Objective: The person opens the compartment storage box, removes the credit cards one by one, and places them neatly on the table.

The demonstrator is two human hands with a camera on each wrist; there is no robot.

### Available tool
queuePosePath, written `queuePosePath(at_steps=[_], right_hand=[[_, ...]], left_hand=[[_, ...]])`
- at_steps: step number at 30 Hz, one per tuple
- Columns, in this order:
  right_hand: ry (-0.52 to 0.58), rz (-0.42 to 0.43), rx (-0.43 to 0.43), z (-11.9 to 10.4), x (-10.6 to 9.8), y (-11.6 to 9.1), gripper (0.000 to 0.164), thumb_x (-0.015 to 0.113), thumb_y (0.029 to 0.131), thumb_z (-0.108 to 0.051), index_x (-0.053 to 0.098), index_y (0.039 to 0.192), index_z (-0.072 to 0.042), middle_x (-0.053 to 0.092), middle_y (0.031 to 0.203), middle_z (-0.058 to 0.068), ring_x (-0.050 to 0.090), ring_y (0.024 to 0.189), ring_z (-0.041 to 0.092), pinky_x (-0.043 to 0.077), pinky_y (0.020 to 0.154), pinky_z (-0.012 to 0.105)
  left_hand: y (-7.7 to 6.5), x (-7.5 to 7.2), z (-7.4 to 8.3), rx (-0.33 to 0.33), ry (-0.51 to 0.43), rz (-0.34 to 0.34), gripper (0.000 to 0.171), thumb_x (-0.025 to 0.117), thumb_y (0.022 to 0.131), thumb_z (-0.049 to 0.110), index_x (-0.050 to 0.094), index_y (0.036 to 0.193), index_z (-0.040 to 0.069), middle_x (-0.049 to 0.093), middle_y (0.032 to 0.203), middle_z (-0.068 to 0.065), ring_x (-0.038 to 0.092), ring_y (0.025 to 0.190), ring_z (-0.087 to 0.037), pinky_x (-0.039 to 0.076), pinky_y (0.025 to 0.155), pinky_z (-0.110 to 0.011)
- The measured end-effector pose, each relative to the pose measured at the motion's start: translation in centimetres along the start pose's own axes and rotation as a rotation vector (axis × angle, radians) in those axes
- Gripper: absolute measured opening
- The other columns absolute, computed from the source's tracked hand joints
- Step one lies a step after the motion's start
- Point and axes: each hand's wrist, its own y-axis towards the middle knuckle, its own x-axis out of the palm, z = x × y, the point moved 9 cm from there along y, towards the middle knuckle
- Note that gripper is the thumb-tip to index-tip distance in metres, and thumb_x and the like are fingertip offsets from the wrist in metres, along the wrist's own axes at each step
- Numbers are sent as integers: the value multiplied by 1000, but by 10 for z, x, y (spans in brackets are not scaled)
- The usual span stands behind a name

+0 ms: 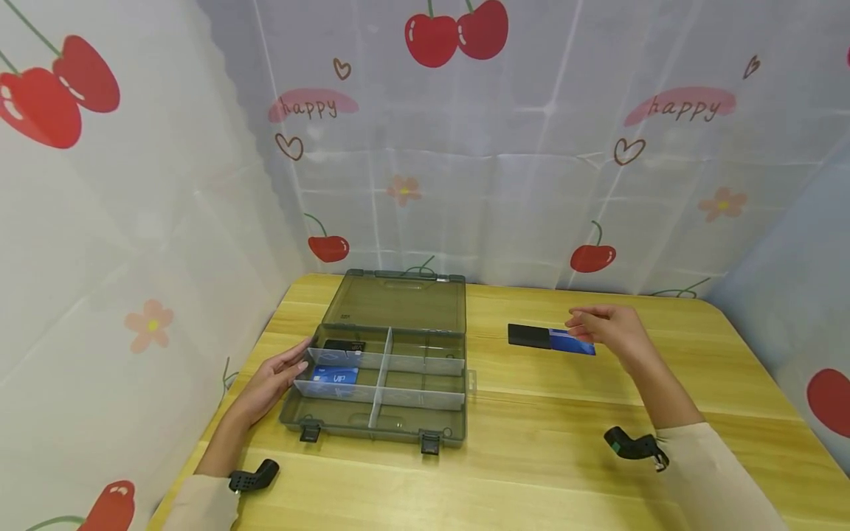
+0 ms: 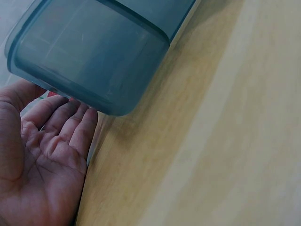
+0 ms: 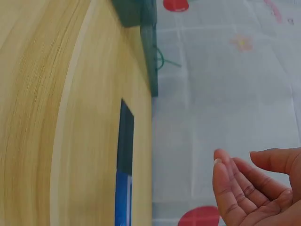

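Observation:
My left hand (image 1: 271, 381) rests against the left side of a dark clear plastic compartment box (image 1: 332, 429), fingers fairly straight and thumb at the rim. The left wrist view shows its fingertips (image 2: 86, 115) at the box's outer wall. In the box's left column, a black VIP card (image 1: 352, 345) lies in the back compartment and a blue VIP card (image 1: 335, 375) in the middle one. Over the table, my right hand (image 1: 614, 328) holds nothing, its thumb apart from its fingers. Beneath its fingertips lies a blue card (image 1: 571, 344), end to end with a black card (image 1: 528, 336).
The box's hinged lid (image 1: 405, 302) leans back behind it, and two black latches (image 1: 430, 444) hang at its front. Pale dividers (image 1: 421, 398) split the inside. A printed cloth curtain (image 1: 478, 192) borders the wooden table (image 1: 531, 472) at the back and sides.

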Motion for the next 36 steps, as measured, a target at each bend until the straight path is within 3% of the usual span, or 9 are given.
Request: queuePosePath(at_steps=[6, 16, 24, 30, 36], right_hand=[[78, -58, -14, -21, 26, -1, 48, 57, 106, -27, 57, 136, 11, 73, 111, 20, 75, 95, 22, 59, 85, 34], [160, -150, -21, -50, 83, -2, 38, 53, 107, -19, 60, 132, 9, 70, 113, 27, 74, 95, 29, 58, 90, 44], [231, -240, -5, -62, 124, -6, 37, 54, 107, -19, 61, 130, 9, 70, 113, 26, 74, 97, 31, 59, 86, 40], [266, -322, -15, -75, 154, -11, 37, 48, 109, -16, 61, 129, 12, 68, 118, 30, 71, 103, 39, 58, 90, 44], [314, -425, -3, -93, 190, -18, 39, 45, 109, -15, 57, 133, 13, 65, 124, 31, 70, 108, 36, 53, 98, 50]], left_hand=[[1, -1, 1, 0, 6, 0, 62, 50, 108, 20, 22, 162, 7, 8, 170, -13, -2, 154, -35, 6, 118, -59], [1, -2, -1, -1, -1, 3, 62, 50, 108, 18, 22, 162, 6, 7, 169, -14, -3, 154, -36, 4, 118, -63], [3, 0, 0, 9, -1, 3, 62, 51, 108, 20, 24, 162, 8, 8, 169, -14, -1, 154, -36, 5, 118, -63], [2, -2, -3, 2, -1, 5, 62, 51, 108, 19, 23, 162, 7, 8, 169, -14, -2, 154, -35, 6, 118, -62], [1, -1, -2, 5, 4, -4, 62, 50, 108, 19, 22, 162, 7, 7, 169, -14, -3, 154, -35, 6, 118, -61]])
